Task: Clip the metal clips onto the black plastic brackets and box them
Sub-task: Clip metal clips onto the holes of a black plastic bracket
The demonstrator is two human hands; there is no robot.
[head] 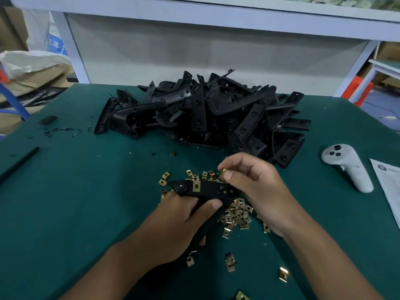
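Observation:
My left hand grips a black plastic bracket from below, thumb across its lower edge. One brass-coloured metal clip sits on the bracket's upper edge. My right hand pinches another metal clip between thumb and forefinger, just above the bracket's right end. Several loose metal clips lie scattered on the green table under and around both hands. A large heap of black brackets is piled at the table's middle back.
A white handheld controller lies at the right, with a paper sheet beside it. A black rod lies at the left edge, with a small black piece and plastic bits farther back. Sacks and cartons stand beyond the table's left side.

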